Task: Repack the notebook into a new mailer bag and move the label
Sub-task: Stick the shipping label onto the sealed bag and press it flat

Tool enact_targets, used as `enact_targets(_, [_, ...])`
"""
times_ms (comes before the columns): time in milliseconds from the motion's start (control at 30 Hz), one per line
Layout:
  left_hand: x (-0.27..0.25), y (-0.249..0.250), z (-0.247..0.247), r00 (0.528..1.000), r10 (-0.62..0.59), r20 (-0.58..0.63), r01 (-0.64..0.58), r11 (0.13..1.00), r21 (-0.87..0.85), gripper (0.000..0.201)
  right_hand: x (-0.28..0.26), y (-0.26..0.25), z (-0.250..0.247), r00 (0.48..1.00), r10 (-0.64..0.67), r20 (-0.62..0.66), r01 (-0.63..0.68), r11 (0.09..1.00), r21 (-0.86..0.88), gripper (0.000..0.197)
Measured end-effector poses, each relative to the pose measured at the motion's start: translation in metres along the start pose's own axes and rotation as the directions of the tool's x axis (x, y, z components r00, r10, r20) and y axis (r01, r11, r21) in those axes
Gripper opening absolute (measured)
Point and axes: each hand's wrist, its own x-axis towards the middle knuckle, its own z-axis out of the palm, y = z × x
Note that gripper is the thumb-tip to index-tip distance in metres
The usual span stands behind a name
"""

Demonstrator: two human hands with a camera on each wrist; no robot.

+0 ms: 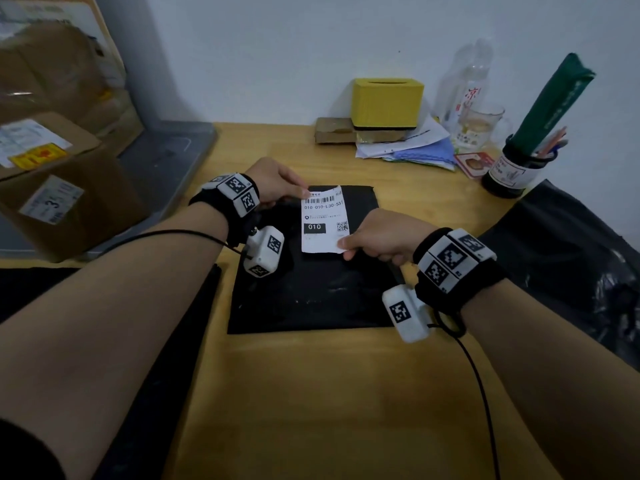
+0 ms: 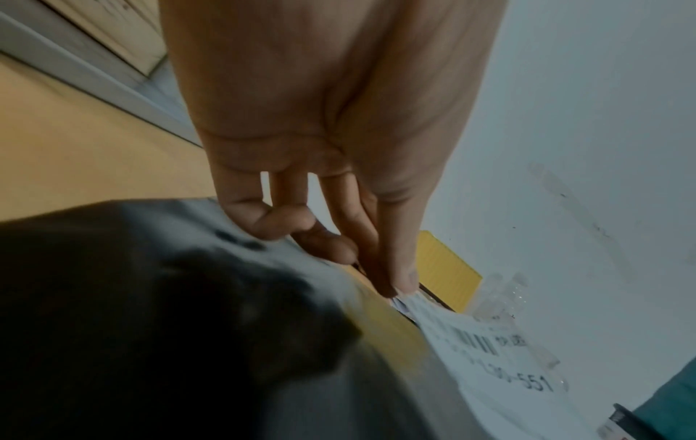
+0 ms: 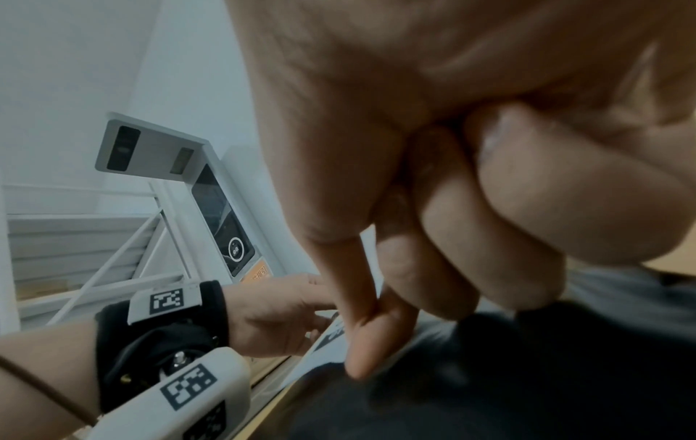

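The left hand (image 1: 277, 183) and right hand (image 1: 379, 235) each pinch a corner of the label (image 1: 324, 221) over the black mailer bag (image 1: 311, 289). The notebook is hidden (whether inside the bag cannot be told).

Wooden table (image 1: 311, 393) under black mailer bag (image 1: 311, 292)

Both forearms reach forward, left hand (image 1: 277, 183) and right hand (image 1: 382, 235) each pinching with curled fingers (image 3: 371, 342)

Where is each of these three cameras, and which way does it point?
Head: worn on the head, looks down at the black mailer bag; both forearms show.
Left wrist: looks along the left hand pinching the label.
Right wrist: looks along the right hand pinching the label; the left hand shows beyond.
All share the label and bag.
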Motion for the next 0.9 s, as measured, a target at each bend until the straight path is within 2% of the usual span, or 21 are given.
enact_targets(333, [0.011, -0.013, 0.004, 0.999, -0.034, 0.025, 0.034, 0.999, -0.008, 0.012, 0.008, -0.001, -0.002, 0.998, 0.031, 0.052, -0.031, 1.000, -0.001, 0.029])
enact_targets(700, [0.010, -0.016, 0.006, 0.997, -0.074, 0.004, 0.074, 0.997, 0.027, 0.024, 0.010, -0.003, 0.003, 0.999, 0.031, 0.021, -0.029, 0.998, -0.056, 0.027])
enact_targets(900, [0.005, -0.017, 0.009, 0.999, -0.039, -0.030, 0.040, 0.999, 0.032, 0.033, 0.012, -0.001, 0.004, 0.999, 0.035, -0.011, -0.036, 0.989, -0.142, 0.038])
